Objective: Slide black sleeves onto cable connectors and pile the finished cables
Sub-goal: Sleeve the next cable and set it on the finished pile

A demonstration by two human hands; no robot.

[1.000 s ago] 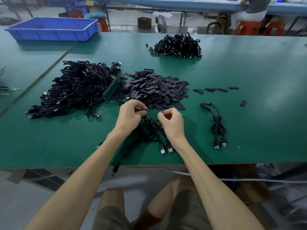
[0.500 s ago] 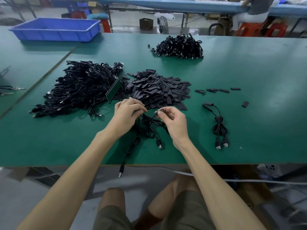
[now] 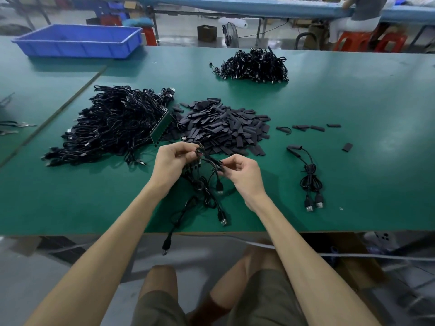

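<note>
Green bench [image 3: 353, 165] carries everything; big cable heap [image 3: 113, 123] at left; sleeve pile [image 3: 226, 128] just right of it, the two touching; smaller far heap [image 3: 254, 65] well beyond, probably the finished ones; blue tray [image 3: 77, 41] at far left. Near the front edge a loose bunch [image 3: 207, 191] of cables lies under the hands, one plug hanging off the edge; a coiled pair [image 3: 310, 182] lies apart to the right. Left hand [image 3: 171, 163] curled, pinching a loop of the bunch; right hand [image 3: 244, 175] curled, pinching a cable end [image 3: 220, 164]; the short stretch between them runs from upper left down to lower right, lifted off the bench. Whether a sleeve is already on that end: cannot tell, too small and dark. Key relation: sleeve pile lies straight ahead, just beyond both hands, its near edge closer to the right hand; so a sleeve pick, if due, looks like a short forward reach. A few loose sleeves [image 3: 308, 127] lie scattered right of the pile.
</note>
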